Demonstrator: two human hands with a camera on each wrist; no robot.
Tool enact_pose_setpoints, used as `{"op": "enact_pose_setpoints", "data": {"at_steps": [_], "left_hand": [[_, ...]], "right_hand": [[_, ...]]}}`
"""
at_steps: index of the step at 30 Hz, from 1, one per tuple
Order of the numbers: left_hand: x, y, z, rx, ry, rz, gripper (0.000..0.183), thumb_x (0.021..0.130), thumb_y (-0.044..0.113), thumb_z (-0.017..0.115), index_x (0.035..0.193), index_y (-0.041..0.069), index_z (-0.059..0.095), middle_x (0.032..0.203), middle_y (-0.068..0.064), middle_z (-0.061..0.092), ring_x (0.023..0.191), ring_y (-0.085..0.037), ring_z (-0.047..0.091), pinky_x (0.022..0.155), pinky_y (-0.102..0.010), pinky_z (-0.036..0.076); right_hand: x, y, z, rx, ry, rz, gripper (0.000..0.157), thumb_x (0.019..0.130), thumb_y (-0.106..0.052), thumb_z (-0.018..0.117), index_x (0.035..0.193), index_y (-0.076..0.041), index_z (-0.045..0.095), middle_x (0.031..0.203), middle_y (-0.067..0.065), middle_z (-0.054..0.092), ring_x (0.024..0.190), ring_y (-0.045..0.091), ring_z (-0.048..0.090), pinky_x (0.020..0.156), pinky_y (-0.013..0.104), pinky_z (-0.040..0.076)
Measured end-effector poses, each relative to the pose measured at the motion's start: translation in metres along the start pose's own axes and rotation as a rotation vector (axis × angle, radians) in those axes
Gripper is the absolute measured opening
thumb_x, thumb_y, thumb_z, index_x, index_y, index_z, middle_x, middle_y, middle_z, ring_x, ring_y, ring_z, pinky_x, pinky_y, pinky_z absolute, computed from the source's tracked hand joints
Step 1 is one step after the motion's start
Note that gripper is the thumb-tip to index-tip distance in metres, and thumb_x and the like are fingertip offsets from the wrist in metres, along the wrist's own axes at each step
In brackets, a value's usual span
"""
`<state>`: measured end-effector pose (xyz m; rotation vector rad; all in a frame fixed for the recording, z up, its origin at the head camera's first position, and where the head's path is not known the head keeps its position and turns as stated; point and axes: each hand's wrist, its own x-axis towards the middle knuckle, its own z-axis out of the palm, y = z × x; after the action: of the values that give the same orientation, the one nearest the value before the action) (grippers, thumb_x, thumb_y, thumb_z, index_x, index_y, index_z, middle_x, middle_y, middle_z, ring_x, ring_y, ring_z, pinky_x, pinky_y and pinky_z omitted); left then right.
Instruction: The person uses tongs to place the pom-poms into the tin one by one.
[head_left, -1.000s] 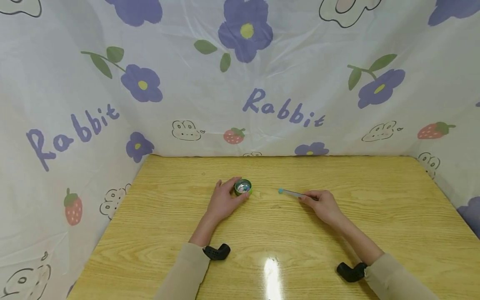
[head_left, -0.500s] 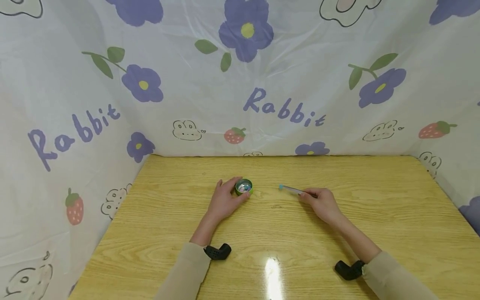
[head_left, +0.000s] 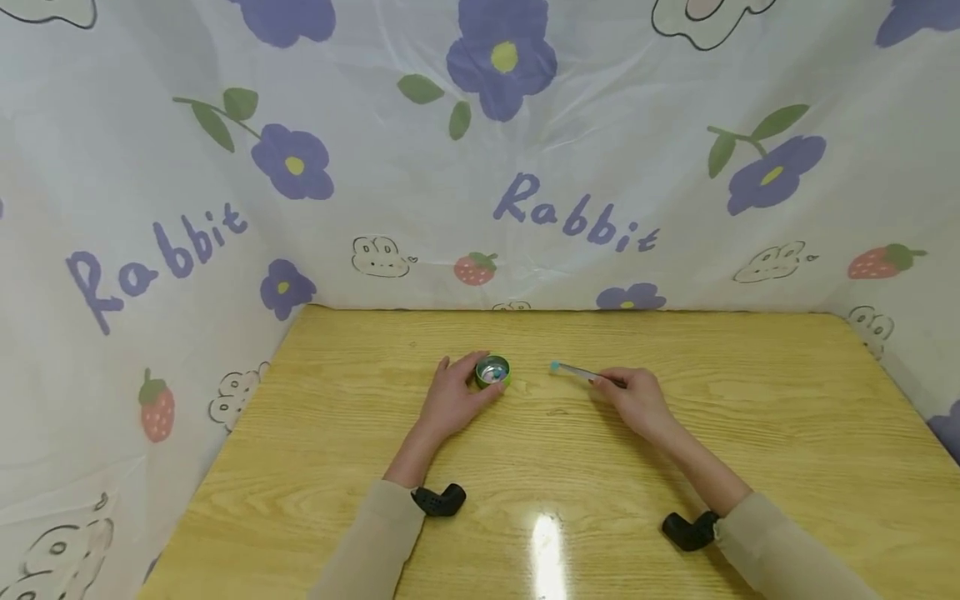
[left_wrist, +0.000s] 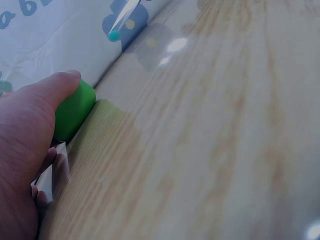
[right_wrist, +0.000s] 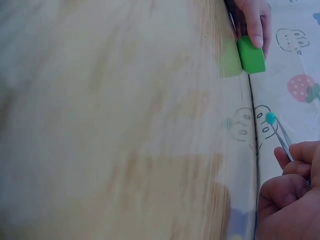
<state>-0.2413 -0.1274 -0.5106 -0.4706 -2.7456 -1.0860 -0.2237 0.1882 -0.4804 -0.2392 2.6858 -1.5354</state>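
My left hand (head_left: 450, 402) grips a small round green tin (head_left: 493, 385) from its left side, thumb along the near edge. The tin stands upright on the table, silvery inside, with small bits in it, one of them blue. In the left wrist view its green wall (left_wrist: 75, 111) shows under the thumb. My right hand (head_left: 637, 406) pinches a pair of metal tweezers (head_left: 579, 372) pointing left toward the tin. Between the tweezer tips is a small turquoise ball (right_wrist: 270, 118), held above the table a short way right of the tin.
The wood-grain table (head_left: 750, 433) reaches back to a white cloth (head_left: 420, 183) printed with flowers, rabbits and strawberries. Each wrist carries a black device, the left one (head_left: 441, 500) and the right one (head_left: 688, 531). A bright glare lies on the near table surface.
The right hand has lifted the tweezers and turquoise ball slightly and brought them left, nearer the tin. The left hand keeps its grip on the tin. The head view has shifted slightly.
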Motion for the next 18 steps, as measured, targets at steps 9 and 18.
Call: {"op": "enact_pose_setpoints", "data": {"at_steps": [9, 18], "left_hand": [[0.001, 0.003, -0.002, 0.005, -0.016, -0.007, 0.063, 0.095, 0.040, 0.074, 0.147, 0.008, 0.056, 0.138, -0.010, 0.064, 0.130, -0.027, 0.058, 0.125, -0.052, 0.012], [-0.002, 0.003, -0.003, -0.001, -0.005, -0.012, 0.064, 0.095, 0.040, 0.075, 0.146, 0.007, 0.056, 0.138, -0.011, 0.064, 0.130, -0.029, 0.058, 0.125, -0.053, 0.013]], "right_hand": [[0.008, -0.006, 0.006, 0.017, 0.017, -0.006, 0.027, 0.103, -0.014, 0.064, 0.118, 0.007, 0.074, 0.109, 0.020, 0.072, 0.072, 0.017, 0.047, 0.057, 0.025, 0.036], [0.013, -0.017, 0.021, 0.082, 0.005, -0.015, 0.025, 0.103, -0.010, 0.064, 0.116, 0.010, 0.073, 0.108, 0.024, 0.073, 0.073, 0.017, 0.049, 0.055, 0.024, 0.034]]}}
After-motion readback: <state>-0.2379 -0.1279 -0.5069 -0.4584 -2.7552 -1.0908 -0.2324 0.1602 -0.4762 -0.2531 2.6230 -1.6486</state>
